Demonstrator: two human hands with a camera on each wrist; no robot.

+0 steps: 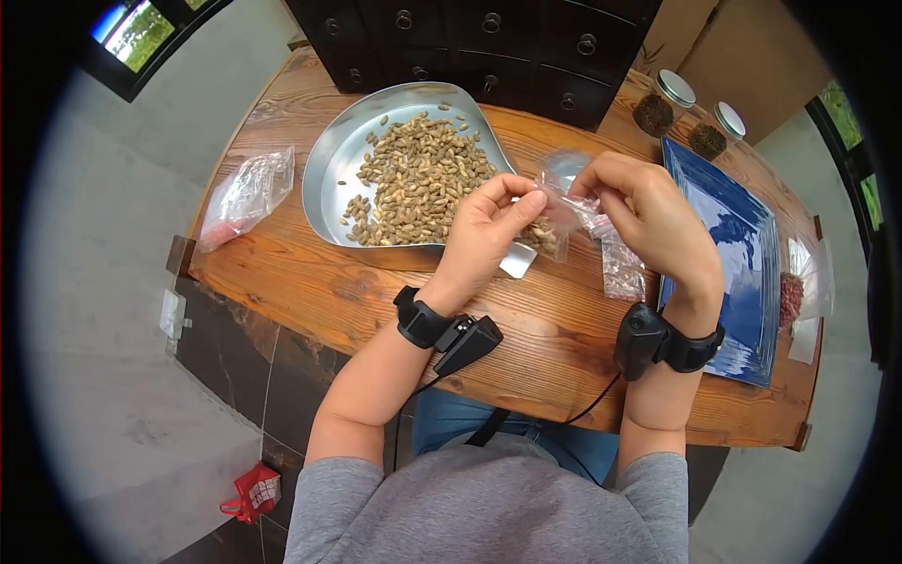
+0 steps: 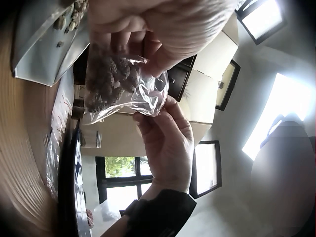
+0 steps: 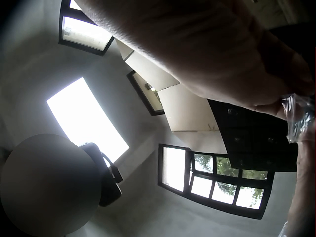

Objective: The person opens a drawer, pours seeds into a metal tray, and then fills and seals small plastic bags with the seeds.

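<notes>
A small clear plastic bag [image 1: 561, 218] with several brown dried pods [image 2: 111, 81] in its bottom is held up near the spout of a metal pan. My left hand [image 1: 481, 230] pinches the bag's upper edge between thumb and fingers. On the other side, my right hand [image 1: 662, 218] pinches the bag's top with thumb and fingertips. In the right wrist view only a shiny bit of the bag [image 3: 298, 116] shows past the palm. Many similar tan-brown pods [image 1: 423, 174] lie heaped in the metal pan [image 1: 324, 193].
A clear bag with pink print [image 1: 623, 268] lies below my right hand. To the right are a blue tray [image 1: 752, 324] and a bag of reddish bits [image 1: 791, 299]. Lidded jars [image 1: 655, 113] and a dark drawer cabinet [image 1: 451, 42] stand behind. Another plastic bag [image 1: 246, 197] lies left.
</notes>
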